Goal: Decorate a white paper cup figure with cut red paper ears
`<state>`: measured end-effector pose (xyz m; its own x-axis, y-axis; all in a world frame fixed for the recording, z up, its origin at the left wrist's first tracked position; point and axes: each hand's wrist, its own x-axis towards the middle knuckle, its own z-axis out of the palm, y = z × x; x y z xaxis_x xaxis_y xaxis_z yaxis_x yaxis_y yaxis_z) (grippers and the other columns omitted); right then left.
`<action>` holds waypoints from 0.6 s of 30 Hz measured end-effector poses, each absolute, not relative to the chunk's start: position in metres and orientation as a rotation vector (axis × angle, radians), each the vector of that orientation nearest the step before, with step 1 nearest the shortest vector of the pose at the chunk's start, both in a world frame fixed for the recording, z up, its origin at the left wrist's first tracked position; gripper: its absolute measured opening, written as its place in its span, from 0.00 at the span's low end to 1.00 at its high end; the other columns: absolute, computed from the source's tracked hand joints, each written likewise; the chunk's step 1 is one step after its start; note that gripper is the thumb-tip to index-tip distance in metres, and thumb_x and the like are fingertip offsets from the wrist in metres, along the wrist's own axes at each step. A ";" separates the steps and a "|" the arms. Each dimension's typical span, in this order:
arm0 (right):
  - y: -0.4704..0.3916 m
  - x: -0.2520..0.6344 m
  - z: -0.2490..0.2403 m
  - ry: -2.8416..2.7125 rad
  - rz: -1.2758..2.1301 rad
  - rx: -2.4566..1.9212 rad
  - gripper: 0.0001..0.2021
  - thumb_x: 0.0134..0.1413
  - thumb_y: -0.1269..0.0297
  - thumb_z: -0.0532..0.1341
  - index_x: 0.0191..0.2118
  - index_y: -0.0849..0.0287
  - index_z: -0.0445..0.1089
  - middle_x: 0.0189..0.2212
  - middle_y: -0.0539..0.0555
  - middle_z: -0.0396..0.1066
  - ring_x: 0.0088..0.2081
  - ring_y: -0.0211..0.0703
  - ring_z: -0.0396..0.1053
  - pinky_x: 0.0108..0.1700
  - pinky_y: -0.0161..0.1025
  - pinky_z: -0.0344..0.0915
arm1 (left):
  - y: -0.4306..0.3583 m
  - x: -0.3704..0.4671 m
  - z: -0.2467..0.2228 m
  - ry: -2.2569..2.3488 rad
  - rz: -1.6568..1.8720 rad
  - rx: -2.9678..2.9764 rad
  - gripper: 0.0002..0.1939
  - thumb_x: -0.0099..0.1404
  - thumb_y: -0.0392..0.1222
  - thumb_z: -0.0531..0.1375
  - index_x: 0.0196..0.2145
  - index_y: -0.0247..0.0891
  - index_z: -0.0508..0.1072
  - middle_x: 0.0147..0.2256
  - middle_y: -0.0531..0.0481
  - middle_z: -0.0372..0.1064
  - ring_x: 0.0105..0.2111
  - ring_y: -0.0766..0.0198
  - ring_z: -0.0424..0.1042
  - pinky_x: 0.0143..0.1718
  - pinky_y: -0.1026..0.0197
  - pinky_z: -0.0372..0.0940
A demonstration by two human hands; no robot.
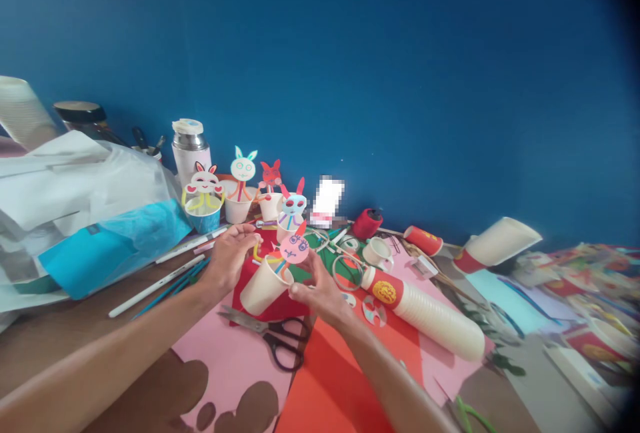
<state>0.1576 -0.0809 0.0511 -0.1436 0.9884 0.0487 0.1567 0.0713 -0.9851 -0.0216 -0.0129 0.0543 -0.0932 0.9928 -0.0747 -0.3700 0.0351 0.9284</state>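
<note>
Forearms (165, 340), hands (230, 258) (white cup (265, 288) between)

A craft-making spot is shown, with a brown tabletop (45, 360) set against a plain blue wall (320, 73), though whether it is housed in a home, a classroom or a small workshop cannot be told. Paper handicraft is indicated by black-handled scissors (265, 330), pink paper (235, 360) with rounded pieces cut out, a long stack of paper cups (425, 313) and rabbit-faced figures (243, 168) stood in cups. An everyday touch is lent by a flask (191, 146).
</note>
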 end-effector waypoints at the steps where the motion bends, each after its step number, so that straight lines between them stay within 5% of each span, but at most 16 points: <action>1: -0.083 0.155 0.052 -1.498 1.166 -1.235 0.37 0.35 0.54 0.67 0.54 0.53 0.54 0.51 0.57 0.60 0.52 0.52 0.59 0.46 0.47 0.60 | -0.013 -0.021 0.054 1.024 1.398 0.819 0.13 0.44 0.35 0.63 0.30 0.36 0.66 0.21 0.57 0.67 0.22 0.70 0.66 0.25 0.68 0.58; 9: -0.085 0.143 0.042 -1.453 1.090 -1.290 0.26 0.37 0.64 0.66 0.44 0.56 0.57 0.39 0.53 0.68 0.40 0.44 0.68 0.42 0.41 0.64 | -0.019 -0.018 0.053 0.938 1.323 0.783 0.15 0.44 0.35 0.64 0.31 0.36 0.66 0.22 0.57 0.68 0.21 0.72 0.66 0.24 0.69 0.59; 18: -0.085 0.145 0.045 -1.414 1.092 -1.314 0.27 0.37 0.66 0.66 0.46 0.56 0.57 0.39 0.54 0.67 0.38 0.43 0.68 0.39 0.40 0.65 | -0.022 -0.016 0.056 0.854 1.263 0.806 0.13 0.46 0.35 0.64 0.32 0.35 0.68 0.24 0.55 0.69 0.23 0.71 0.68 0.26 0.69 0.62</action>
